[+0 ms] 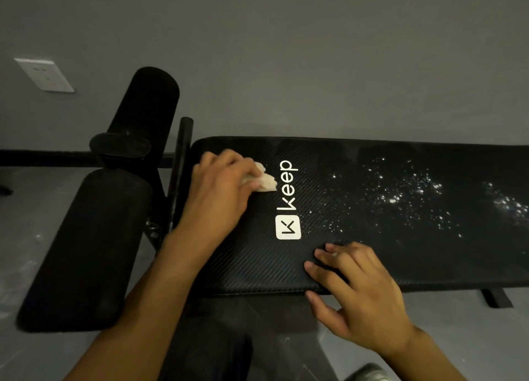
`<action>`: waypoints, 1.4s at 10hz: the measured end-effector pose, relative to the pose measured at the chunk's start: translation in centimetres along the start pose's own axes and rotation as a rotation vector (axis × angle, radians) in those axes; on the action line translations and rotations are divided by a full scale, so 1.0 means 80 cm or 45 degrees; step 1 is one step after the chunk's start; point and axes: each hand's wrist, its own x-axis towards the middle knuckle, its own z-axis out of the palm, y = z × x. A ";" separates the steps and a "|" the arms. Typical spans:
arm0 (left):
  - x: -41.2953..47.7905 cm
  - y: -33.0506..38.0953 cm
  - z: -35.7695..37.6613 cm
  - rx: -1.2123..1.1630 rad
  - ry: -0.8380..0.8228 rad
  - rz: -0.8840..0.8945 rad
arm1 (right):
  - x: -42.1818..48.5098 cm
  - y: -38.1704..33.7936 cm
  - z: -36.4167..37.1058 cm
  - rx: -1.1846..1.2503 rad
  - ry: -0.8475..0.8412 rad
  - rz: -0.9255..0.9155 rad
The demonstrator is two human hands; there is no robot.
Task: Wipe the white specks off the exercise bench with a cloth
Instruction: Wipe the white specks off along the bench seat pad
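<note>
Far to the left of both hands sit two black foam rollers (86, 246) on the frame, clear of the work. The left hand (220, 191) lies on the near-left end of the bench (257, 266), fingers curled tight around a small pale cloth (264, 180), whose crumpled edge sticks out past the fingertips and touches the padding. Just beyond that edge, to the right of the hand, is the white logo (287, 200) printed on the pad. The right hand (357, 292) rests flat and spread over the front edge of the bench, holding nothing, apparently steadying it.

The white specks (400, 191) lie well to the right of the left hand and beyond the right hand's fingertips, with a second patch (509, 206) further right near the edge of view. None of them looks wiped yet.

The likely trouble: the cloth is small and bunched, so a sweep may only push the specks along or flick them onto the floor (429, 317) instead of picking them up. A dry pass could also smear them into the ribbed texture. The right hand sits near the specks' lower fringe and could get in the cloth's way.
</note>
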 end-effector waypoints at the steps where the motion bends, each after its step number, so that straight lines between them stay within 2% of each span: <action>1: -0.013 0.013 0.005 -0.108 -0.112 0.153 | 0.000 -0.001 0.000 0.007 0.012 0.004; 2: -0.025 0.012 0.003 -0.107 -0.134 0.209 | 0.001 -0.001 0.000 0.004 0.021 0.005; 3: 0.010 0.000 0.002 -0.039 0.066 -0.019 | 0.002 -0.001 0.001 0.004 0.021 0.007; 4: 0.038 0.015 0.002 -0.144 0.136 -0.077 | 0.000 -0.001 0.000 0.012 0.022 0.010; 5: 0.023 0.041 0.014 -0.291 -0.136 0.131 | 0.000 0.000 0.000 0.020 0.019 0.001; 6: 0.022 0.034 0.019 -0.233 -0.206 0.064 | 0.001 0.001 0.001 0.016 0.029 -0.011; 7: 0.052 0.024 0.013 -0.188 -0.032 -0.072 | 0.002 0.000 0.003 0.018 0.041 -0.010; 8: 0.047 0.035 0.013 -0.194 -0.187 -0.029 | 0.002 0.000 0.002 0.024 0.043 -0.008; 9: 0.001 0.040 0.013 -0.299 -0.361 0.223 | 0.003 -0.002 0.001 0.031 0.029 0.007; 10: -0.001 0.029 0.018 -0.297 -0.271 0.196 | 0.004 -0.002 0.001 0.038 0.020 0.023; 11: 0.037 0.023 0.016 -0.180 -0.135 0.019 | 0.003 -0.003 0.000 0.045 0.013 0.041; 12: 0.041 0.027 0.014 -0.223 -0.262 0.018 | 0.003 -0.003 -0.001 0.069 -0.006 0.059; 13: -0.001 0.037 0.011 -0.336 -0.422 0.265 | 0.003 -0.004 -0.003 0.120 -0.006 0.089; 14: -0.042 0.043 0.007 -0.481 -0.527 0.486 | 0.002 -0.006 -0.004 0.237 0.128 0.181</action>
